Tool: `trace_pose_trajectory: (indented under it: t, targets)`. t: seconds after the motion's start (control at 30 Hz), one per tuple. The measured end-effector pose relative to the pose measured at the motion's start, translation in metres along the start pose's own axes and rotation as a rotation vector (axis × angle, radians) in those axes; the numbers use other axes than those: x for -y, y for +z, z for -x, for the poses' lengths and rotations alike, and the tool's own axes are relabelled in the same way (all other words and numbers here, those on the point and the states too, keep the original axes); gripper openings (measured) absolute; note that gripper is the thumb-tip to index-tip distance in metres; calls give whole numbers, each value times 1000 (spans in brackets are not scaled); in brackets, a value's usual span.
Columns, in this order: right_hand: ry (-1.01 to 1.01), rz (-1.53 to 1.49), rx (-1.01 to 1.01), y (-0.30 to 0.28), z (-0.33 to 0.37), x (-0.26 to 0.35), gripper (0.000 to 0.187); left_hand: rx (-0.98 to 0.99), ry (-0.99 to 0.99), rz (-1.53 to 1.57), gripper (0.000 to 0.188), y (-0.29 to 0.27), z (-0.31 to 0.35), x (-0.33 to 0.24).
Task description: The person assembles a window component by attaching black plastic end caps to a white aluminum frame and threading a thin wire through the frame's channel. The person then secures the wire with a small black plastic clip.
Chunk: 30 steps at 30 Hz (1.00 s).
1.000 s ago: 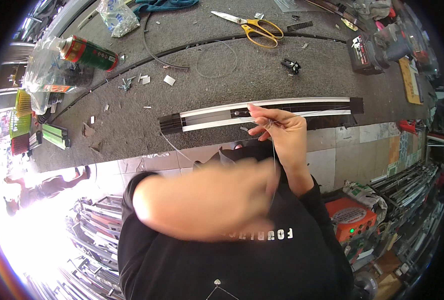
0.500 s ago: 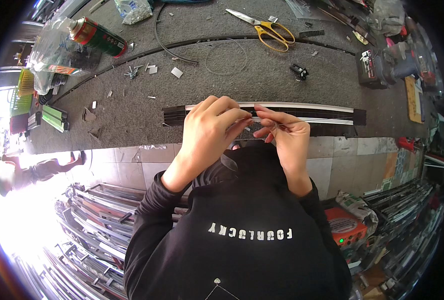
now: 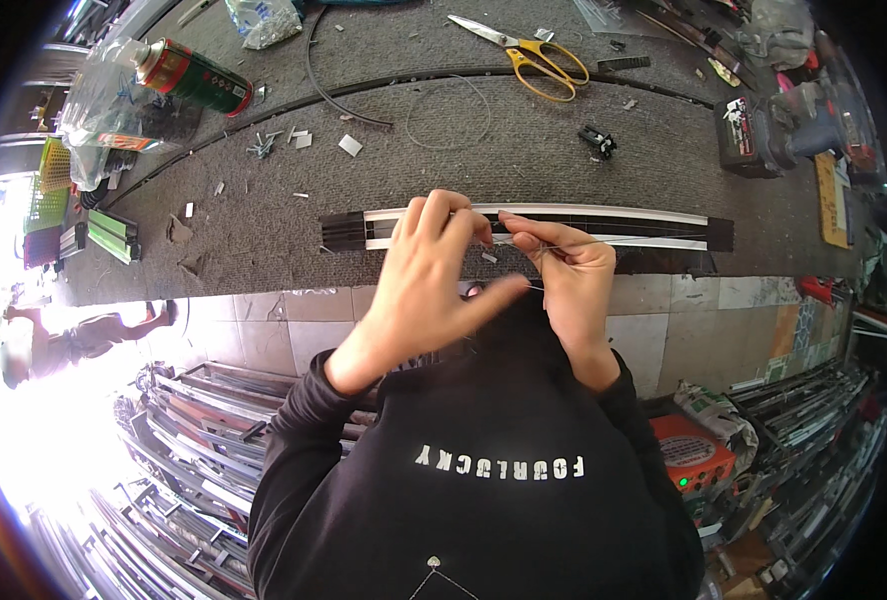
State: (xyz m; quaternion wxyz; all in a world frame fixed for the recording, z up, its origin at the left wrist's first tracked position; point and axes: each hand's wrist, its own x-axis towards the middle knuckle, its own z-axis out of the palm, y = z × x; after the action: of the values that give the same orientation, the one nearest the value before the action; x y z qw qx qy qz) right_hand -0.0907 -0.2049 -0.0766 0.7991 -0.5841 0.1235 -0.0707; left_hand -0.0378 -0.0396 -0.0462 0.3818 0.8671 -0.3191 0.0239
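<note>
A long, narrow frame of white and black strips [image 3: 654, 213] lies along the near edge of the bench, a dark block at each end. Over its middle, my left hand [image 3: 414, 265] has its thumb spread wide and blurred, with the fingers bent and apart. Just to the right, my right hand [image 3: 579, 275] pinches a thin pale cord [image 3: 536, 288] between thumb and fingers. Strands of this cord cross near the fingertips and trail past the hand; their full run is too fine to follow. A small light scrap [image 3: 490, 258] lies beside the frame, between my hands.
Yellow-handled scissors [image 3: 544, 75], a small black part [image 3: 597, 142], a spray can [image 3: 196, 77] and a black cable [image 3: 324, 85] lie on the grey carpeted bench [image 3: 264, 210]. A battery-like black block [image 3: 742, 137] stands at right. Metal bars [image 3: 194, 450] are stacked below left.
My left hand has loosened, its thumb swinging down and away from the fingers. My right hand stays pinched in nearly the same place. The frame has shifted slightly left at its left end.
</note>
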Motion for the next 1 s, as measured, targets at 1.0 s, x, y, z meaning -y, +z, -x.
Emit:
trace_pose_trajectory:
  t: [1.0]
  targets:
    - [-36,72,41,-4,2,-5,24,-83,59,-16,23,9,0,9]
